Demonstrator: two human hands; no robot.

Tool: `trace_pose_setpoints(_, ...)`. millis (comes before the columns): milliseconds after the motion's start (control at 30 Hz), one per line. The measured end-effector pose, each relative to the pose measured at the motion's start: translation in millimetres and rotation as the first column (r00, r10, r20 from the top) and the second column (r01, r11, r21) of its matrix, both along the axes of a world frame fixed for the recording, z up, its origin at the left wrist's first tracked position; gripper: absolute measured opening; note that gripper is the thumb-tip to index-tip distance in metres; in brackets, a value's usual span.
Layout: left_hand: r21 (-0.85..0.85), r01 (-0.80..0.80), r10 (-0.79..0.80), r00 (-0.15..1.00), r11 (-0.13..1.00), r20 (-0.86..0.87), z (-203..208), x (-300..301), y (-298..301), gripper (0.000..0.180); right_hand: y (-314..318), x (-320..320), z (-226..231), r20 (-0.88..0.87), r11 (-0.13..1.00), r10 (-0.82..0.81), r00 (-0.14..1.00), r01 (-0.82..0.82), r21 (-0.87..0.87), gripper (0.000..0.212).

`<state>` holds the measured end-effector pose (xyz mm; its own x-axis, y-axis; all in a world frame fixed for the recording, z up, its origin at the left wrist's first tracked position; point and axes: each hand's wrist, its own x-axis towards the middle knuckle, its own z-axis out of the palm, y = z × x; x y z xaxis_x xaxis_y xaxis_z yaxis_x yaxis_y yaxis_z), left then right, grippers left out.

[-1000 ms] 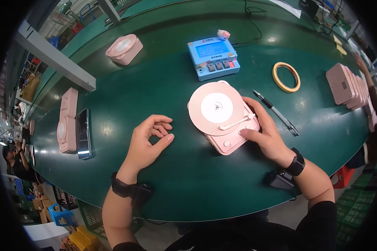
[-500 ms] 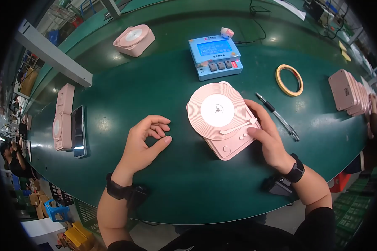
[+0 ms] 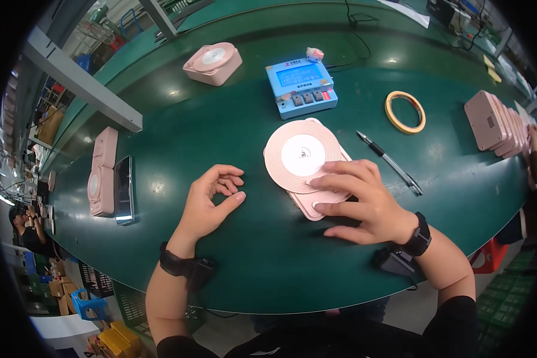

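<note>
A pink toy-like record player with a white-centred disc lies flat on the green table in front of me. My right hand reaches over its lower right part with fingers spread. One fingertip rests on the round knob at the near corner, and another touches the disc's near edge. The tone arm and small buttons are hidden under this hand. To the left, apart from the record player, my left hand hovers or rests at the table with fingers loosely bent, thumb apart, and nothing in it.
Behind the record player stands a blue device with a screen and keys. A pen and a tape roll lie to the right, before a row of pink casings. More pink players and a phone lie left.
My right hand has let go of the record player's right edge and moved over its top, fingers now spread near the knob. My left hand keeps its pose. The view has shifted slightly.
</note>
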<state>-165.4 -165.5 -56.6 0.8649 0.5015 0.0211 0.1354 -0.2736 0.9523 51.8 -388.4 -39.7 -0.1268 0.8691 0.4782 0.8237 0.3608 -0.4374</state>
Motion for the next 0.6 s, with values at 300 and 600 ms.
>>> trace_pose_setpoints(300, -0.056, 0.070, -0.068, 0.997, 0.996, 0.029, 12, 8, 6, 0.041, 10, -11, 1, -0.027, 0.995, -0.087, 0.996, 0.088, 0.042, 0.032)
trace_pose_setpoints(600, 0.943, 0.312, 0.095, 0.942, 0.118, -0.323, 59, 119, 116, 0.066, 8, -9, 1, -0.020, 0.995, -0.054, 0.998, 0.056, 0.081, 0.028)
